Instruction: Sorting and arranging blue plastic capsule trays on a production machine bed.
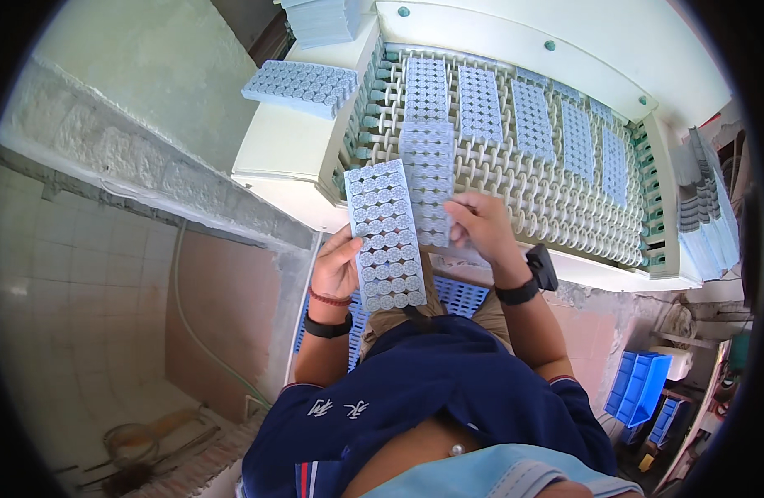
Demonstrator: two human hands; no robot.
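My left hand [335, 264] is closed on the left edge of a light-blue circuit board panel [388, 236], made up of rows of small round boards; whether more panels lie under it I cannot tell. To its right, a second, slightly blurred blue panel [428, 170] reaches from the near edge of the machine onto its rollers. At this panel's right edge, near its lower end, the fingers of my right hand [481, 226] are pinched together on it. Further panels lie on the roller conveyor [540, 203], such as one at the far left [426, 87] and one beside it [480, 104].
On the white machine frame at the left lies a pile of blue panels [303, 85], with a taller stack [320, 23] behind. More panels stand upright in a bundle [704, 212] at the right end. Blue plastic bins [637, 386] stand at the lower right. A concrete ledge [150, 162] runs along the left.
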